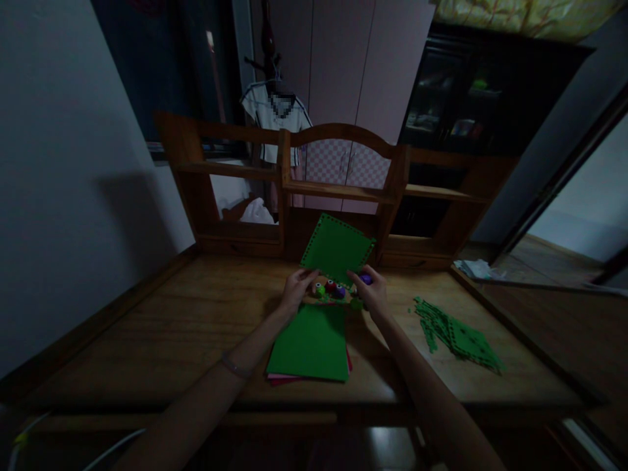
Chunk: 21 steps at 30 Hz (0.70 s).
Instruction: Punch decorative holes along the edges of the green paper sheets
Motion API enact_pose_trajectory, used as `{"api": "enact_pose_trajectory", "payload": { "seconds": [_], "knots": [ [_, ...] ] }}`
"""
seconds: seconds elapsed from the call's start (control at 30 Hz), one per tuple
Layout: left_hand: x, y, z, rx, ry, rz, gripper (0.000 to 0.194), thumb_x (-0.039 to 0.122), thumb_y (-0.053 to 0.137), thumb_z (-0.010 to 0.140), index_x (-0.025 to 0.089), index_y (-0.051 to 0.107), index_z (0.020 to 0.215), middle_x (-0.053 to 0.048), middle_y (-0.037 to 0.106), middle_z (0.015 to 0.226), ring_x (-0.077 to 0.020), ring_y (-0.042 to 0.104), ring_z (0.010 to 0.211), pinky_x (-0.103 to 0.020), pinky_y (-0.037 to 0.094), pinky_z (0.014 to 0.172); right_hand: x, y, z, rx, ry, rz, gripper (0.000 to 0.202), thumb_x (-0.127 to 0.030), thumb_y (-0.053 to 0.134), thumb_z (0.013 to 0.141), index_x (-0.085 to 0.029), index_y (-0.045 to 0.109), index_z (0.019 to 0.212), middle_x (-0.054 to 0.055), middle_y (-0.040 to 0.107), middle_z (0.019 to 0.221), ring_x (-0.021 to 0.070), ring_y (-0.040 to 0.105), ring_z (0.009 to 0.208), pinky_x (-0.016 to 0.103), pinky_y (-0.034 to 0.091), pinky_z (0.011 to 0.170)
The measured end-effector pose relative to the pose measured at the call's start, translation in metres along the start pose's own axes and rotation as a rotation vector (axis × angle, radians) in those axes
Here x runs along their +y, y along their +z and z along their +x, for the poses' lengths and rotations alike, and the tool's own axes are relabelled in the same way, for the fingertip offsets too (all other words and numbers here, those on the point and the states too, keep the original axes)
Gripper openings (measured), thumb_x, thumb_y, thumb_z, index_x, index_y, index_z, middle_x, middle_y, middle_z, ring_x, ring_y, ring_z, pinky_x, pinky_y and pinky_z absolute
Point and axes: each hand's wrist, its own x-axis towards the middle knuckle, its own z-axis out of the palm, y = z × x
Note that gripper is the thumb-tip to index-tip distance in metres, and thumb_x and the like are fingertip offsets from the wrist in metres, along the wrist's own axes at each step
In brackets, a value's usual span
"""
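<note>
Green hole-edged sheet (337, 248) tilts beyond both hands (296, 288) (375, 289), which pinch its lower edge.

Left fingers (308, 277), right fingers (355, 279) pinched; both arms (203, 397) outstretched

Left fingers (305, 278), right fingers (355, 278) holding green sheet (337, 250) (edges punched), stacked sheets (310, 343) nearby

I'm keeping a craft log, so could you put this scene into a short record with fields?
Left hand: holding the punched sheet near its lower left
Right hand: holding its lower right edge
Sheet: green, holes along its edges, raised above the desk
Between hands: small colored things, too dim to identify
Nearest the person: paper stack, green on top, pink and red edges showing
Right side: green cut pieces, heaped
</note>
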Motion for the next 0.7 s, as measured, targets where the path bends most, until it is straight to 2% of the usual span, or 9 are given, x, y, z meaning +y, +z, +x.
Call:
{"api": "enact_pose_trajectory", "payload": {
  "seconds": [0.1,0.2,0.37,0.53,0.63,0.7],
  "knots": [
    [0.0031,0.0000,-0.0009,0.042,0.053,-0.030,0.049,0.042,0.075,0.066,0.018,0.056,0.104,0.001,0.063,0.076,-0.0057,0.049,0.043,-0.019,0.040,0.043,-0.0007,-0.0006,0.0003,-0.012,0.005,-0.009,0.041,-0.059,0.067,0.068,-0.020,0.057,0.075,-0.006,0.049,0.055,0.0091,0.046,0.040,0.020,0.039,0.036],
    [0.0051,-0.0008,-0.0016,0.049,0.096,-0.030,0.060,0.043,0.073,0.069,0.023,0.048,0.120,0.001,0.064,0.084,-0.0047,0.049,0.041,-0.019,0.040,0.042,-0.0010,-0.0009,0.0001,-0.010,-0.003,-0.016,0.039,-0.057,0.067,0.069,-0.020,0.056,0.074,-0.006,0.050,0.057,0.0089,0.048,0.041,0.019,0.039,0.037],
    [0.0055,-0.0013,-0.0019,0.012,0.116,0.035,0.043,0.047,0.068,0.073,0.018,0.056,0.103,-0.002,0.065,0.088,-0.0040,0.048,0.041,-0.019,0.038,0.041,-0.0026,-0.0006,-0.0015,0.007,0.025,-0.023,0.041,-0.059,0.066,0.068,-0.020,0.055,0.074,-0.006,0.050,0.056,0.0106,0.050,0.042,0.020,0.041,0.038],
    [0.0046,-0.0013,-0.0012,0.023,0.126,0.061,0.038,0.050,0.066,0.074,0.017,0.058,0.091,-0.003,0.065,0.088,-0.0041,0.046,0.040,-0.020,0.036,0.040,-0.0012,-0.0002,-0.0009,0.024,0.047,-0.026,0.040,-0.059,0.066,0.068,-0.021,0.055,0.073,-0.006,0.047,0.053,0.0114,0.051,0.042,0.020,0.040,0.038],
    [0.0035,-0.0024,-0.0011,0.027,0.131,0.091,0.037,0.052,0.064,0.075,0.016,0.059,0.083,0.000,0.062,0.071,-0.0060,0.047,0.040,-0.020,0.035,0.041,0.0011,0.0000,0.0001,0.031,0.043,-0.011,0.040,-0.058,0.066,0.068,-0.020,0.056,0.074,-0.006,0.048,0.054,0.0106,0.050,0.042,0.020,0.041,0.038],
    [0.0037,-0.0027,-0.0015,0.036,0.118,0.116,0.037,0.053,0.063,0.076,0.016,0.059,0.078,0.004,0.055,0.056,-0.0076,0.047,0.040,-0.020,0.035,0.043,0.0015,-0.0003,0.0002,0.027,0.035,-0.010,0.040,-0.058,0.065,0.068,-0.020,0.056,0.075,-0.006,0.049,0.055,0.0105,0.051,0.043,0.019,0.040,0.037]
  ]
}}
